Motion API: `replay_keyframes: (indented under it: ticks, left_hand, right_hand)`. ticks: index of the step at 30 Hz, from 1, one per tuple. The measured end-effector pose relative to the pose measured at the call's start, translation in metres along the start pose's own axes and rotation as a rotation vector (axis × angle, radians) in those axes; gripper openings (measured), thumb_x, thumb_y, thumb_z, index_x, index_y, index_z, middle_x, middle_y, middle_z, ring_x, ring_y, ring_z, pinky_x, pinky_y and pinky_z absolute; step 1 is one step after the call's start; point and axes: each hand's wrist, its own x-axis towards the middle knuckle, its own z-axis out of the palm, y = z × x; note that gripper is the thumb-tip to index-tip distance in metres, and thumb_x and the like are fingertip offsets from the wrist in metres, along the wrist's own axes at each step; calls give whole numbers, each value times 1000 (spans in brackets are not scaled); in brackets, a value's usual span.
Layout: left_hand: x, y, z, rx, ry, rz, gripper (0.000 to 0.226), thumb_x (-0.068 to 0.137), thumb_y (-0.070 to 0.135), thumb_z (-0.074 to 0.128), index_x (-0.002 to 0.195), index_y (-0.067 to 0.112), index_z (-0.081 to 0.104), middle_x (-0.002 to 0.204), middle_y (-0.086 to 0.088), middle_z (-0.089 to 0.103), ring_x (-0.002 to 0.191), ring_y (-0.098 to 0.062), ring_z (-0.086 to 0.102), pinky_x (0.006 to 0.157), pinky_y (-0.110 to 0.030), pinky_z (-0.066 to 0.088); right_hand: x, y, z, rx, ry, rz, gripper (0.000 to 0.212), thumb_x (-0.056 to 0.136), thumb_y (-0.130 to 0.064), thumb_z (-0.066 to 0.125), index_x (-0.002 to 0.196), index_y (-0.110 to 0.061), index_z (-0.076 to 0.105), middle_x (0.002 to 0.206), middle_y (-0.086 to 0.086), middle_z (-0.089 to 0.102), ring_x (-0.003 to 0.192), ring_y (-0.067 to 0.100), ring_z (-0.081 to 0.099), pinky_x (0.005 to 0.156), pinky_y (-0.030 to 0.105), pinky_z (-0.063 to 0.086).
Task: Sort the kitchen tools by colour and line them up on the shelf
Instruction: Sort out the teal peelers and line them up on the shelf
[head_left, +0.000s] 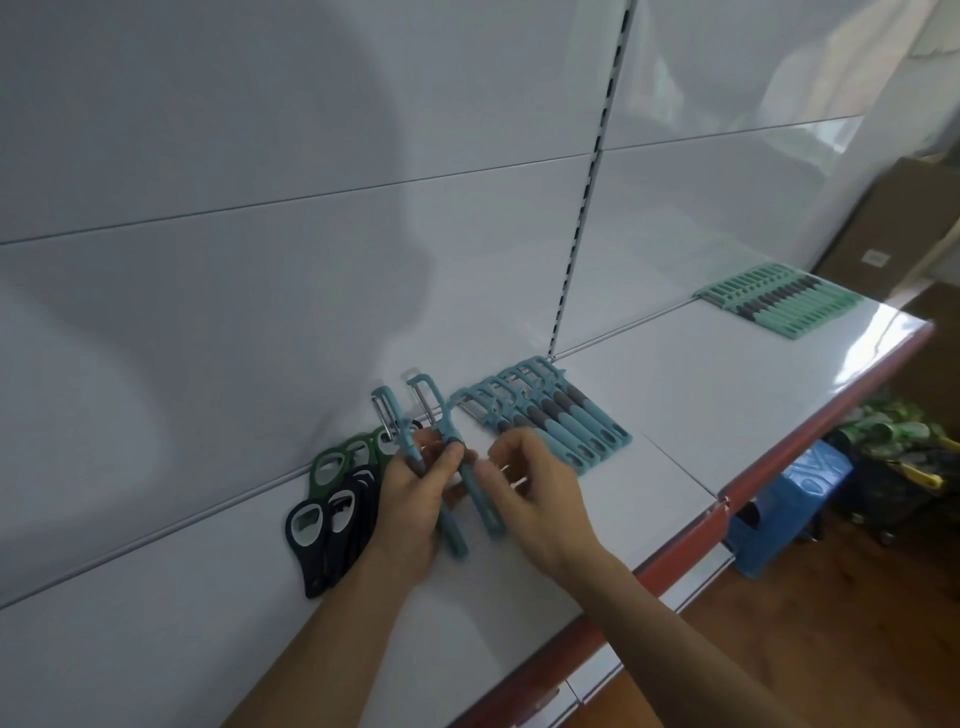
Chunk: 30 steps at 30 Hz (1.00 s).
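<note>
Partway: green row (779, 299) lined at the shelf's (675, 415) far-right end, blue row (556, 421) along its back edge. Left hand (415, 499) grips blue peelers (447, 457), right hand (535, 493) pinches one. Openers (337, 499) still heaped.

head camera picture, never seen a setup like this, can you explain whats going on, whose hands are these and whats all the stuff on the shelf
There is no machine here. A person wears a camera on the head, so the single picture looks forward and down at their own two bare hands. They stand at a white shelf. The left hand grips a few blue peelers, heads pointing up. The right hand reaches in with curled fingers against one handle; whether it truly grips it is unclear. On the shelf lie a pile of black and green scissors at the left, a neat blue row of the same peelers in the middle, and a mint-green row far to the right. A blue stool stands on the floor below.
</note>
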Motion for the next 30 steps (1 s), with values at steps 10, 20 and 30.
replay_keyframes:
  ticks: [10,20,30]
  left_hand:
    - [-2,-3,3,57,10,20,16,104,8,52,115,7,64,102,-11,72,93,-22,73,72,-33,59]
    - [1,-5,5,-52,73,78,13,93,18,58,88,18,46,70,1,41,49,-11,36,43,-21,32]
    - [0,-4,3,-93,64,15,4,90,19,45,88,17,45,73,1,39,58,-12,37,53,-25,34]
  right_hand:
    - [1,19,-1,-143,118,-6,26,83,-6,69,96,-26,58,95,-15,63,83,7,60,69,19,50]
    - [16,37,0,-535,134,-135,19,93,-9,65,111,-11,69,109,8,60,89,27,62,74,31,47]
    - [28,50,13,-672,156,-159,14,95,-18,67,107,-19,74,95,2,61,88,25,53,80,41,48]
